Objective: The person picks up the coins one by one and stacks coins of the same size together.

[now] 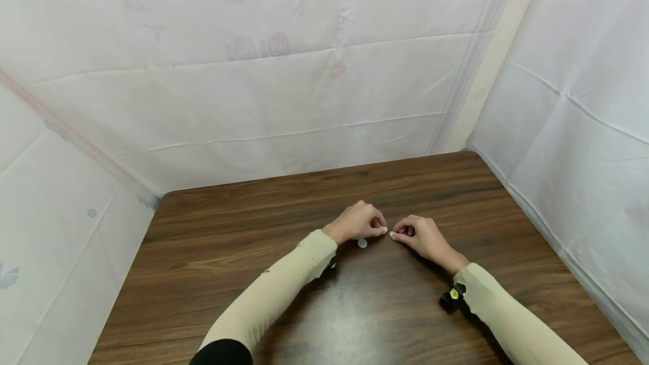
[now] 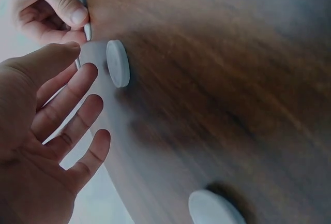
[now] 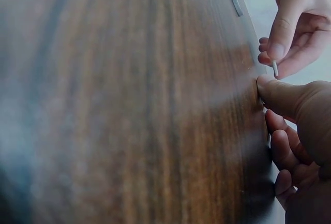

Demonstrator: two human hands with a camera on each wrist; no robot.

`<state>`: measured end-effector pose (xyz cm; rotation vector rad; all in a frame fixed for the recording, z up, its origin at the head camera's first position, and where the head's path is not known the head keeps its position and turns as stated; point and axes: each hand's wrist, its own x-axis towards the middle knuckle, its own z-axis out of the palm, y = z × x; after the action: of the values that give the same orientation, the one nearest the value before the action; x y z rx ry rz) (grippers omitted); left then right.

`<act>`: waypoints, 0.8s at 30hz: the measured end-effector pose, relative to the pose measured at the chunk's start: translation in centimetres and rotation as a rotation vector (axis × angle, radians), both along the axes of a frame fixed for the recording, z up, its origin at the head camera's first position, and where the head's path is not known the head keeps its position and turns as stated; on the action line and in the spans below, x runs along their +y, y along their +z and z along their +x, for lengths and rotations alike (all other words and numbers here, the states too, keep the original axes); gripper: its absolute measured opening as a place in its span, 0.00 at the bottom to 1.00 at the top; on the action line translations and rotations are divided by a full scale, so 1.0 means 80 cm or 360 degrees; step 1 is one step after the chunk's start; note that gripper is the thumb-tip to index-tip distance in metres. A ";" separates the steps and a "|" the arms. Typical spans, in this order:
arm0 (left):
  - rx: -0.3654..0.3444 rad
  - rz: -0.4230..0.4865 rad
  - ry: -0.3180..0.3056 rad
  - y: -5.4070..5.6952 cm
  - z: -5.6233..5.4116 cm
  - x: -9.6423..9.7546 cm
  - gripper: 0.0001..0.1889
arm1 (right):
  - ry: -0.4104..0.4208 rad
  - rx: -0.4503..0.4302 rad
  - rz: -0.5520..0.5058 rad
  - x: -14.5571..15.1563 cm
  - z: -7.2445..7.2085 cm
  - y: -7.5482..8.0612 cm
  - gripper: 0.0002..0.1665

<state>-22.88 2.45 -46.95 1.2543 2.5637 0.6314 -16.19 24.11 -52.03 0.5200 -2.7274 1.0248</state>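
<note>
My left hand (image 1: 357,221) pinches a small white disc (image 1: 383,230) between thumb and index finger just above the table; its other fingers are loosely bent. Close on the right, my right hand (image 1: 424,236) pinches a second white disc (image 1: 392,234), turned towards the first with a small gap between them. Below the left hand a white round disc (image 1: 362,243) lies flat on the wood. In the left wrist view one disc (image 2: 118,63) lies near the fingertips and another disc (image 2: 214,208) at the bottom edge. The right wrist view shows the left hand's disc (image 3: 274,68) edge-on.
The brown wood-grain table (image 1: 228,252) reaches to white printed sheeting (image 1: 284,100) at the back and both sides. A small black device (image 1: 450,299) is strapped at the right wrist. Pale sleeves cover both forearms.
</note>
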 end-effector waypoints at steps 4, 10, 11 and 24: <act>0.0009 -0.0019 -0.0013 0.000 0.002 0.003 0.07 | -0.0005 0.0001 0.0005 -0.001 0.000 0.001 0.04; 0.0044 -0.0041 -0.0019 -0.001 0.004 0.008 0.07 | -0.0014 -0.0004 0.0017 -0.001 0.001 0.002 0.05; 0.0052 -0.0043 -0.0023 -0.001 0.004 0.009 0.07 | -0.0014 -0.0003 0.0018 -0.001 0.001 0.002 0.05; 0.0086 -0.0029 -0.0048 -0.006 0.006 0.017 0.06 | -0.0003 -0.0006 0.0005 0.000 0.000 0.002 0.05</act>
<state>-22.40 3.78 -47.40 1.3192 2.5826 0.5741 -16.16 24.07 -51.85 0.5160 -2.7327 1.0225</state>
